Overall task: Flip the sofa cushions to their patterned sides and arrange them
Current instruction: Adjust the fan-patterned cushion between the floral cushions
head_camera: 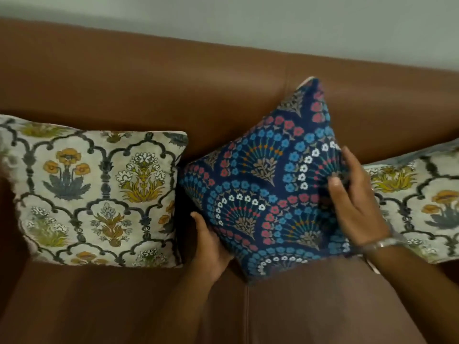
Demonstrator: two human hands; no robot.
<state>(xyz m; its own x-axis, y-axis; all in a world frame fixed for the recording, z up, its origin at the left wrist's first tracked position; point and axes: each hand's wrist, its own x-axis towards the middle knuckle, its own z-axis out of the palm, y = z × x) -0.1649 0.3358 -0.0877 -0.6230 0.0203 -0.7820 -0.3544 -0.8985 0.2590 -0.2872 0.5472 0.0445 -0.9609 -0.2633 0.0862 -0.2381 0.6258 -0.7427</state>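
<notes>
Standing tilted on one corner against the brown leather sofa [223, 78], the navy floral-fan cushion [268, 184] is clamped between left hand [211, 247] and right hand [357, 194], its edges touching the cream arch-patterned cushion [96, 194], bare seat below.

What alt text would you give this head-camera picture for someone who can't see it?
Two bare hands hold a tilted navy floral cushion on a brown sofa, left hand at its lower edge, right hand on its face. Cream floral cushions flank it.
</notes>
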